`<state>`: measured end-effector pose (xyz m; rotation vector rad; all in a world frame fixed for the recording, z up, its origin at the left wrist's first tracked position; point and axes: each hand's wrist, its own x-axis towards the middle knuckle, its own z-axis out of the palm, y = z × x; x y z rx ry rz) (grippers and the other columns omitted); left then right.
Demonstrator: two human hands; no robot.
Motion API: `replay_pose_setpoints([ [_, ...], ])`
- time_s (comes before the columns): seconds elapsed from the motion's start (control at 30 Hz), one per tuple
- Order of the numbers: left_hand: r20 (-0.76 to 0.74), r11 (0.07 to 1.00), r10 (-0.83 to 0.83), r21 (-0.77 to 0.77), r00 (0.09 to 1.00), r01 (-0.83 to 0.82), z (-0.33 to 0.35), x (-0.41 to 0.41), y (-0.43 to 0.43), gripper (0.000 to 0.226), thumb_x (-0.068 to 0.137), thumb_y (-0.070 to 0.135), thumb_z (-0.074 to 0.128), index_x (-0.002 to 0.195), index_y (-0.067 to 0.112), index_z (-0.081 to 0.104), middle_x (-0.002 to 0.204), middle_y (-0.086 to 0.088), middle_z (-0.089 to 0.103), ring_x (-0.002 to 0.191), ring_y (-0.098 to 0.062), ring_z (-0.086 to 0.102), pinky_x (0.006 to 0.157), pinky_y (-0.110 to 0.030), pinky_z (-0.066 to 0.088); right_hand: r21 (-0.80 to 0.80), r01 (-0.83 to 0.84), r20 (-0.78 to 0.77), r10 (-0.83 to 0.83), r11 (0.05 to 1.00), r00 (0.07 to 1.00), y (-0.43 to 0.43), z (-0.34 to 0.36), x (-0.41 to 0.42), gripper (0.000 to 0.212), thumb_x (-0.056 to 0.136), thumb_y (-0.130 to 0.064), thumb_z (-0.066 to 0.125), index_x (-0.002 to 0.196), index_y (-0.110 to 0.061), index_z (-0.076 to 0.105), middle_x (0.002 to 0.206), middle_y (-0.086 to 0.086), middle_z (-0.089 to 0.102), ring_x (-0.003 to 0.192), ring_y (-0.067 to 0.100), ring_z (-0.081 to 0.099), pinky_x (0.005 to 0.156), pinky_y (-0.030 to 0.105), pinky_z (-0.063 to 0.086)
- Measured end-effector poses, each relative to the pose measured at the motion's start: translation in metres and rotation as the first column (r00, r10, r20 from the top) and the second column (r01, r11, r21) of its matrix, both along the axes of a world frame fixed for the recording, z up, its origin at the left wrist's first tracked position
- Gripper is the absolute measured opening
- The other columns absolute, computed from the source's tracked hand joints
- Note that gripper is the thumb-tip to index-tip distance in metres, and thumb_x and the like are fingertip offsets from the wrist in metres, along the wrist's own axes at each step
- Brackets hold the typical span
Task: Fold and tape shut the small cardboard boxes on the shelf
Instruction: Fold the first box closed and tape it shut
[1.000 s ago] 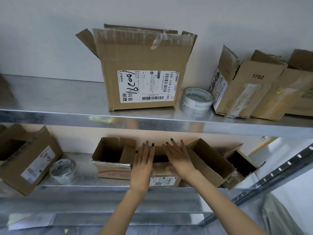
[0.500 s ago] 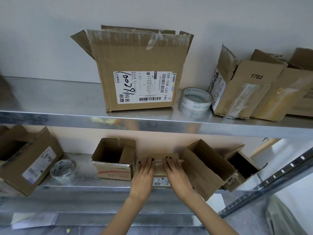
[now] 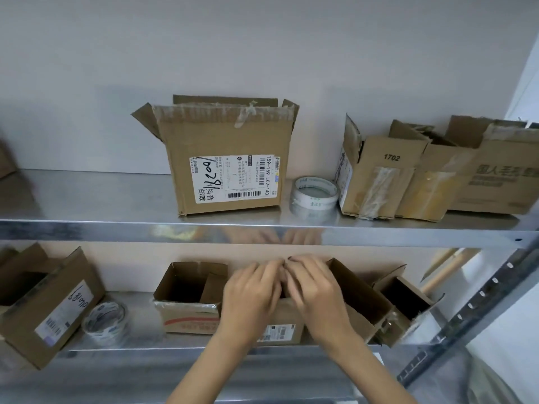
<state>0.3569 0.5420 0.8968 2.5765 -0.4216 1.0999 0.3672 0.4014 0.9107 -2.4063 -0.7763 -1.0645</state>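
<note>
A small cardboard box (image 3: 281, 330) with a white label on its front stands in the middle of the lower shelf. Both hands lie on its top and hide most of it. My left hand (image 3: 250, 295) and my right hand (image 3: 315, 290) have bent fingers curled over the box's top flaps, and the fingertips meet at the far edge. One roll of clear tape (image 3: 106, 322) lies on the lower shelf to the left, a second tape roll (image 3: 315, 196) on the upper shelf.
Open boxes flank the small one: a red-striped box (image 3: 189, 313) to its left, a tilted box (image 3: 361, 298) and another open box (image 3: 405, 304) to its right. A labelled box (image 3: 49, 304) sits far left. The upper shelf's metal edge (image 3: 116, 228) overhangs, carrying a large box (image 3: 230, 158) and several more.
My hands went from flat on the flaps to curled, with fingertips together at the far edge. The camera has tilted up and moved closer.
</note>
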Motion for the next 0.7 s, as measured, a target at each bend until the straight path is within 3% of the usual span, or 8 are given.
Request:
replay_pose_setpoints([
  [0.1,0.111,0.999,-0.040,-0.018,0.993,0.042,0.041,-0.006,-0.005,0.016,0.088,0.015,0.052,0.098,0.014,0.065,0.079,0.004,0.066,0.068,-0.015,0.061,0.051,-0.030,0.049,0.111,-0.033,0.137,0.018,0.993,0.990,-0.007,0.063,-0.004,0.015,0.091,-0.004,0.054,0.096,0.001,0.067,0.093,0.010,0.063,0.089,0.022,0.057,0.085,0.031,0.047],
  [0.2,0.154,0.999,-0.051,0.010,0.987,0.050,0.064,-0.010,-0.011,0.015,0.090,0.019,0.049,0.090,0.016,0.063,0.070,0.006,0.062,0.058,-0.011,0.056,0.045,-0.025,0.043,0.114,0.009,0.160,-0.027,0.993,0.987,-0.009,0.103,0.008,0.020,0.085,0.006,0.059,0.104,0.004,0.065,0.099,0.013,0.063,0.095,0.024,0.056,0.088,0.027,0.044],
  [0.3,0.131,0.999,-0.043,0.012,0.990,0.041,0.076,-0.006,-0.016,0.012,0.091,0.021,0.048,0.087,0.017,0.059,0.064,0.007,0.058,0.052,-0.012,0.053,0.042,-0.027,0.042,-0.032,0.115,-0.028,-0.116,0.993,0.993,-0.007,0.119,0.030,0.033,0.077,0.011,0.064,0.108,0.001,0.064,0.105,0.014,0.063,0.099,0.030,0.056,0.083,0.026,0.040],
  [0.43,0.129,0.999,-0.016,0.041,0.992,0.011,0.079,0.000,-0.022,0.011,0.088,0.022,0.047,0.082,0.019,0.057,0.056,0.009,0.055,0.046,-0.010,0.049,0.040,-0.023,0.034,-0.248,0.232,-0.325,-0.307,0.941,0.894,0.001,0.124,0.049,0.021,0.089,-0.004,0.055,0.109,-0.006,0.061,0.112,0.012,0.057,0.106,0.028,0.051,0.074,0.030,0.039],
  [0.6,0.096,0.999,0.015,0.050,0.995,-0.020,0.071,0.004,-0.023,0.015,0.088,0.023,0.045,0.081,0.020,0.058,0.054,0.008,0.054,0.044,-0.011,0.049,0.041,-0.022,0.030,-0.189,0.257,-0.317,-0.306,0.948,0.898,0.005,0.122,0.052,0.010,0.082,0.003,0.053,0.084,-0.005,0.060,0.091,0.012,0.058,0.088,0.030,0.056,0.064,0.035,0.045],
  [0.7,0.065,0.999,0.019,0.032,0.998,-0.021,0.067,0.004,-0.022,0.016,0.088,0.024,0.045,0.082,0.020,0.059,0.054,0.009,0.054,0.044,-0.009,0.050,0.042,-0.020,0.026,-0.143,0.297,-0.261,-0.325,0.944,0.909,0.003,0.117,0.054,0.014,0.081,0.006,0.054,0.082,-0.007,0.061,0.085,0.009,0.060,0.082,0.028,0.056,0.058,0.032,0.039],
])
